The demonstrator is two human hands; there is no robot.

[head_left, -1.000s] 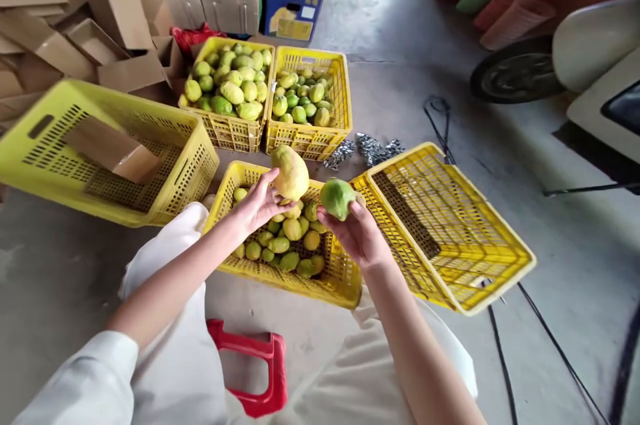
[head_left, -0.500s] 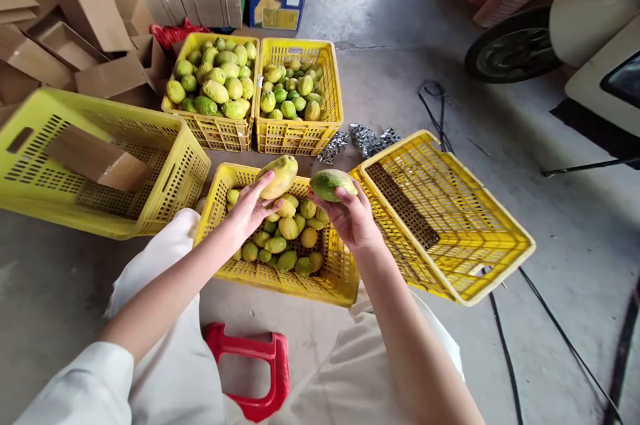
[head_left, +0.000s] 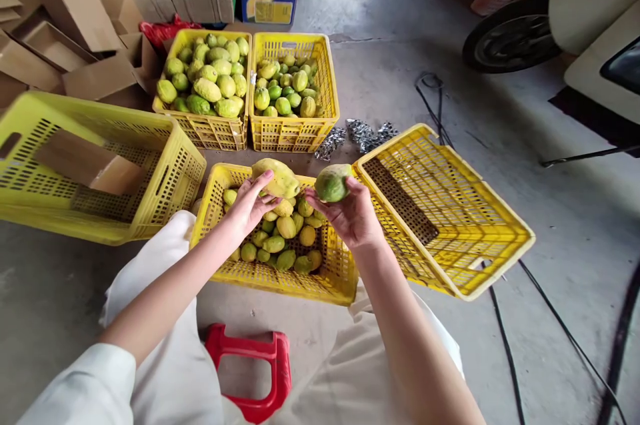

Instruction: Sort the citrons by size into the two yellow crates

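My left hand [head_left: 249, 208] is closed around a yellowish papaya [head_left: 276, 178], its thumb on top and its fingers underneath. In my right hand [head_left: 354, 215] I grip a greener, rounder papaya [head_left: 332, 183], its blunt end turned toward the left. The two fruits are held close together but apart, above the near yellow crate [head_left: 295, 286]. Several smaller green and yellow fruits [head_left: 287, 227] lie inside that crate, partly hidden by my hands.
Two yellow crates full of fruit [head_left: 210, 133] [head_left: 295, 138] stand behind. An open crate [head_left: 183, 171] with a cardboard box [head_left: 90, 161] is left; a tilted crate [head_left: 450, 225] rests right. A red stool [head_left: 280, 368] is between my legs. Black cables [head_left: 505, 338] cross the floor.
Both papayas have turned in my hands: the yellow one now tips down to the right, and the green one shows its rounded end. The view has shifted slightly.
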